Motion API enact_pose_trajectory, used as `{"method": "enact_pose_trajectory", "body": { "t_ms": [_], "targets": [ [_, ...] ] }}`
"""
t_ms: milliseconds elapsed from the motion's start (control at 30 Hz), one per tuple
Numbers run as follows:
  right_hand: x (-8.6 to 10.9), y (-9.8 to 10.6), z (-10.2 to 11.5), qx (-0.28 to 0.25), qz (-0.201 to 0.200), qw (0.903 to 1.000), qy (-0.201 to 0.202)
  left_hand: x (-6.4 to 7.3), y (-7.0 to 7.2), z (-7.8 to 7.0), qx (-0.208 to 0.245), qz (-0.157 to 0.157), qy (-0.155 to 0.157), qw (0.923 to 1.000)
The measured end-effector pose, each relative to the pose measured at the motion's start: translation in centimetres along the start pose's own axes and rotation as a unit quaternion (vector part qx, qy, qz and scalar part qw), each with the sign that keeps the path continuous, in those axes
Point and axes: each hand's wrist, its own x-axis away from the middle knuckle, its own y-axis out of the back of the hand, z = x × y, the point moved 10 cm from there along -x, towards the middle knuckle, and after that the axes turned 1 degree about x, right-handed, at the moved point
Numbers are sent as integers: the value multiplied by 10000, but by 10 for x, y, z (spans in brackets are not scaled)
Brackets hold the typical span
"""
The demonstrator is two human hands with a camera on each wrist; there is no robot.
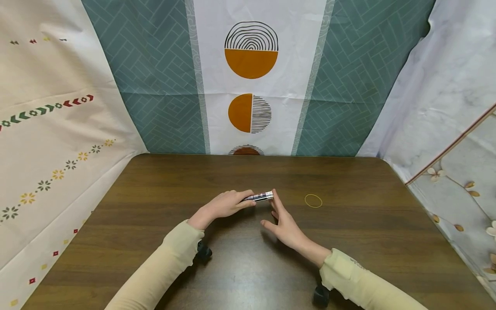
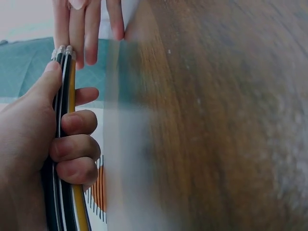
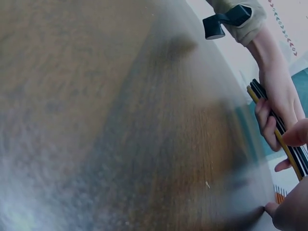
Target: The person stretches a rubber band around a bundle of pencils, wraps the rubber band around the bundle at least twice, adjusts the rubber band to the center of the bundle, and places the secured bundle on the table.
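Observation:
My left hand (image 1: 226, 204) grips a bundle of pencils (image 1: 263, 196) above the middle of the table. In the left wrist view the pencils (image 2: 66, 96) are black with pale stripes, plus a yellow one, and their silvery ends stick out past the thumb. My right hand (image 1: 287, 229) has its fingers extended, with fingertips right at those ends in the head view. The far ends of the pencils (image 3: 256, 90) poke out behind the left hand in the right wrist view. On the table, right of both hands, lies a yellow rubber band (image 1: 313, 200).
The brown wooden table (image 1: 155, 181) spreads beneath both hands. Behind it hangs a green and white patterned cloth (image 1: 162, 86), with pale cloths at either side. A black wrist camera (image 1: 320, 296) sits under the right sleeve, another (image 1: 203, 251) under the left.

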Motion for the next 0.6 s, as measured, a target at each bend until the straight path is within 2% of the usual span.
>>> {"method": "enact_pose_trajectory", "body": {
  "t_ms": [333, 500, 600],
  "targets": [
    [2, -2, -3, 433, 161, 9989, -81, 0, 0, -1, -151, -3, -71, 9999],
    [4, 3, -6, 512, -77, 9983, -252, -1, 1, -4, -240, -85, -175, 9995],
    [7, 6, -2, 455, -300, 9984, -144, -2, 1, -6, -268, -120, -222, 9993]
  ]
}}
